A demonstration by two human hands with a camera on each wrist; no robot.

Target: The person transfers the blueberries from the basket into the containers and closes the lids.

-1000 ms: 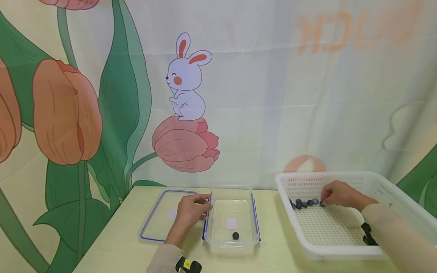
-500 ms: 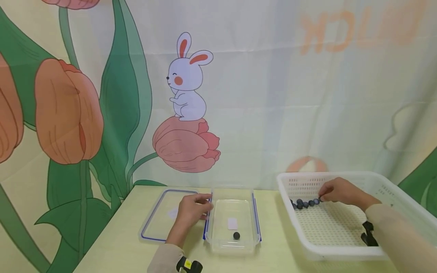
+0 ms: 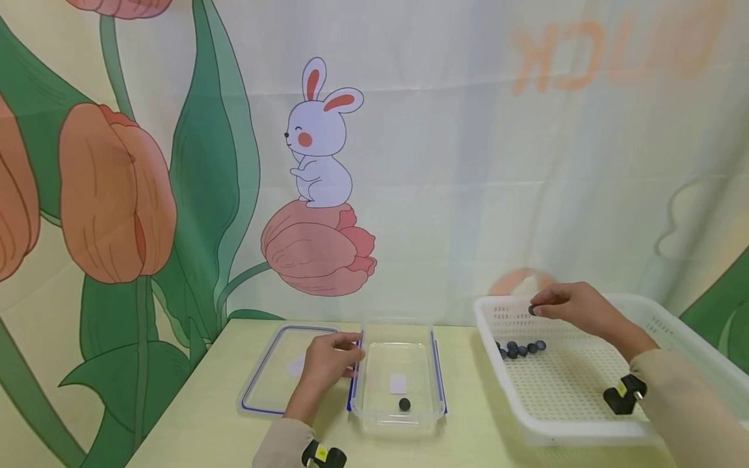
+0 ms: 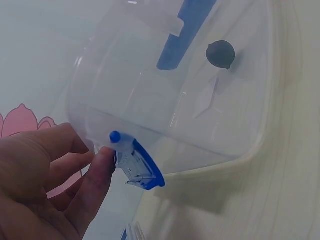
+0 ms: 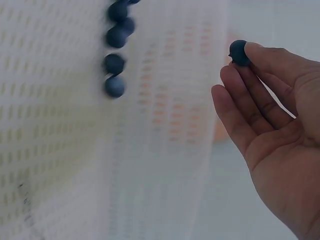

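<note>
My right hand (image 3: 576,309) pinches a blueberry (image 5: 240,53) between thumb and fingertips, held above the white basket's floor at about rim height. Several more blueberries (image 3: 522,349) lie in a row along the far left of the basket (image 3: 562,429). With thumb and fingers, my left hand (image 3: 328,364) grips the left side wall of a clear plastic food container (image 3: 404,416), at the blue-edged clip (image 4: 145,165). One dark blueberry (image 4: 220,54) sits inside that container, just in front of a small pale label (image 3: 398,383).
The container's clear lid (image 3: 263,383), with a blue seal, lies flat on the pale table (image 3: 193,429) to the left, partly behind my left forearm. A printed curtain (image 3: 421,195) with a rabbit and tulips hangs right behind the table.
My right hand has picked the end blueberry from the row and lifted it up and slightly left. My left hand and the container have stayed in place.
</note>
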